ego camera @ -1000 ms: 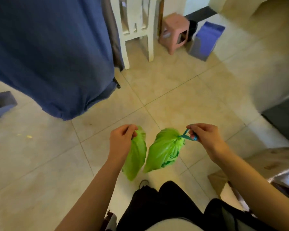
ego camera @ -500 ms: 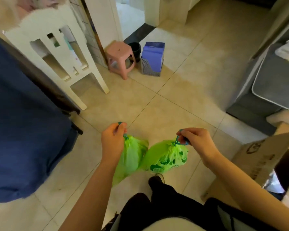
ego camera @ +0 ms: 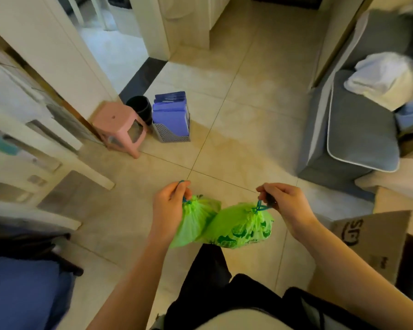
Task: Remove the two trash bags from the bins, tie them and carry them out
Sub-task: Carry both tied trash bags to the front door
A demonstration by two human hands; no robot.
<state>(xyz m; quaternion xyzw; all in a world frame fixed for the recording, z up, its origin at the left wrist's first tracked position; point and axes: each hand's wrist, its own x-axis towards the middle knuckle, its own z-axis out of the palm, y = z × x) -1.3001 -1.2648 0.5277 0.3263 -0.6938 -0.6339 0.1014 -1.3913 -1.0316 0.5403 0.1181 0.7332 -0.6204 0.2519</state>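
Two small bright-green trash bags hang in front of me above the tiled floor, both cinched with blue drawstrings. My left hand [ego camera: 169, 208] grips the drawstring of the left bag [ego camera: 192, 222], which is slimmer and hangs straight down. My right hand [ego camera: 285, 206] pinches the blue string of the right bag [ego camera: 241, 228], which is rounder and shows dark green contents through the plastic. The two bags touch each other between my hands. A black bin [ego camera: 140, 109] stands at the wall beyond the pink stool.
A pink stool [ego camera: 118, 126] and a grey mesh basket of purple folders [ego camera: 172, 120] stand ahead left by a doorway. White chair legs [ego camera: 57, 148] lie left, a grey sofa [ego camera: 353, 129] right, a cardboard box [ego camera: 372, 244] near right. Open tiled floor runs ahead.
The view has swung right and forward: the blue cloth has slid off to the lower left and the sofa and hallway have come into sight. Both hands still hold the bags.
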